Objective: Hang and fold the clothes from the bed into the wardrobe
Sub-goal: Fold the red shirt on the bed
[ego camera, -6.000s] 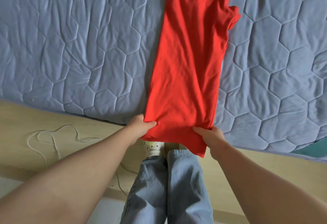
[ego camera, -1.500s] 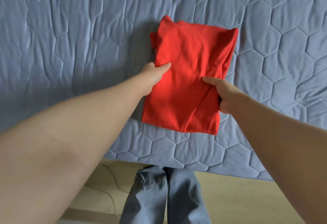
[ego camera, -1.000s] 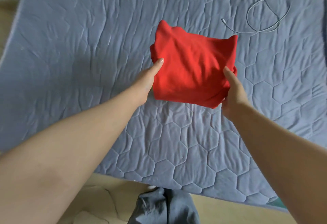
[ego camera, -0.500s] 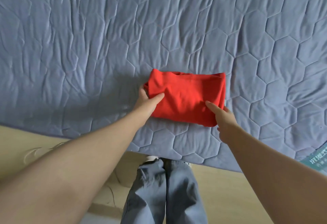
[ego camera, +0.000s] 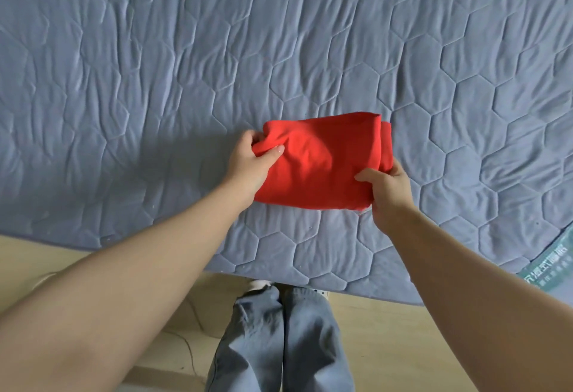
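Note:
A red garment [ego camera: 319, 162], folded into a compact rectangle, is held just above the grey-blue quilted bed [ego camera: 155, 81] near its front edge. My left hand [ego camera: 251, 162] pinches the garment's left edge, thumb on top. My right hand [ego camera: 387, 187] grips its lower right corner, fingers under the fabric. The wardrobe is out of view.
The bed's front edge runs across the lower part of the view, with a wooden floor [ego camera: 387, 345] below it. My jeans-clad legs [ego camera: 279, 342] stand against the bed. A thin white cable [ego camera: 186, 348] lies on the floor at the left. A teal label [ego camera: 548, 270] shows at the bed's right corner.
The long red garment has been folded down into a small rectangle. In the last half second both hands tightened their hold on its sides and raised it slightly off the bed.

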`<move>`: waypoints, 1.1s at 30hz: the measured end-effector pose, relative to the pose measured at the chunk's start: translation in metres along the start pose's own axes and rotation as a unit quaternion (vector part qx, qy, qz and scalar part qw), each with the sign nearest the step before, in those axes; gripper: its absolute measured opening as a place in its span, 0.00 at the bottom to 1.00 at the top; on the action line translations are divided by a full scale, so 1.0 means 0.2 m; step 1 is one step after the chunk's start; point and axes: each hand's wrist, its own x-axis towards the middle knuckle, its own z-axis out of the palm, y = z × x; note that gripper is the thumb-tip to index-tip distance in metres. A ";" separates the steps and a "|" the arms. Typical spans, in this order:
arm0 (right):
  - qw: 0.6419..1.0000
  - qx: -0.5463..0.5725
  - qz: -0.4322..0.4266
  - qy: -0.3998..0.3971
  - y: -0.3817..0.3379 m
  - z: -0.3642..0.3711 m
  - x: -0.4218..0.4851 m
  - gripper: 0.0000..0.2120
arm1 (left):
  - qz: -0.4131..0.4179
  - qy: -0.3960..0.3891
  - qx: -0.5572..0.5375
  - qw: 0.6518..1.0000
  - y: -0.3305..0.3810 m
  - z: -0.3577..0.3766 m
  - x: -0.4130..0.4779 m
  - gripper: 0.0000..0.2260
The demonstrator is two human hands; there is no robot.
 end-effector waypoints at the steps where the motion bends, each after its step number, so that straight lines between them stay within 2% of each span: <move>1: 0.999 -0.027 -0.007 0.017 0.00 0.00 0.01 0.13 | 0.002 0.013 0.002 1.000 -0.01 -0.01 0.00 0.10; 3: 0.989 -0.119 0.003 0.083 0.04 -0.01 0.04 0.13 | -0.016 0.049 0.036 0.998 -0.05 -0.03 0.02 0.22; 4: 0.974 -0.185 0.019 0.133 0.06 -0.01 0.06 0.19 | -0.033 0.056 0.051 0.997 -0.06 -0.03 0.04 0.28; 6: 0.941 -0.278 0.022 0.190 0.07 0.03 0.07 0.29 | -0.050 0.026 0.066 0.996 -0.07 0.00 0.06 0.33; 9: 0.947 -0.292 -0.003 0.134 0.11 0.10 0.12 0.38 | -0.060 -0.006 0.080 0.995 -0.09 0.10 0.09 0.31; 12: 0.953 -0.277 0.044 0.114 0.18 0.15 0.23 0.41 | -0.091 0.016 0.119 0.989 -0.15 0.16 0.16 0.31; 15: 0.943 -0.300 0.049 0.139 0.26 0.14 0.32 0.38 | -0.134 0.021 0.137 0.981 -0.21 0.18 0.23 0.30; 18: 0.953 -0.269 0.028 0.136 0.32 0.12 0.38 0.34 | -0.191 -0.007 0.064 0.980 -0.26 0.17 0.27 0.31; 20: 0.963 -0.234 0.032 0.129 0.33 0.10 0.37 0.31 | -0.237 -0.050 -0.013 0.970 -0.27 0.13 0.26 0.33; 22: 0.969 -0.209 0.050 0.125 0.32 0.10 0.32 0.29 | -0.295 -0.113 -0.078 0.946 -0.25 0.07 0.21 0.32; 25: 0.975 -0.179 0.063 0.118 0.30 0.10 0.20 0.24 | -0.338 -0.171 -0.123 0.917 -0.23 -0.02 0.12 0.29; 29: 0.981 -0.164 0.047 0.093 0.21 0.14 -0.05 0.14 | -0.342 -0.158 -0.168 0.911 -0.17 -0.21 -0.05 0.25; 31: 0.984 -0.160 0.033 0.072 0.13 0.19 -0.18 0.13 | -0.336 -0.147 -0.192 0.910 -0.09 -0.35 -0.16 0.19; 33: 0.984 -0.171 0.018 0.039 0.01 0.28 -0.37 0.14 | -0.298 -0.100 -0.207 0.927 -0.01 -0.54 -0.29 0.16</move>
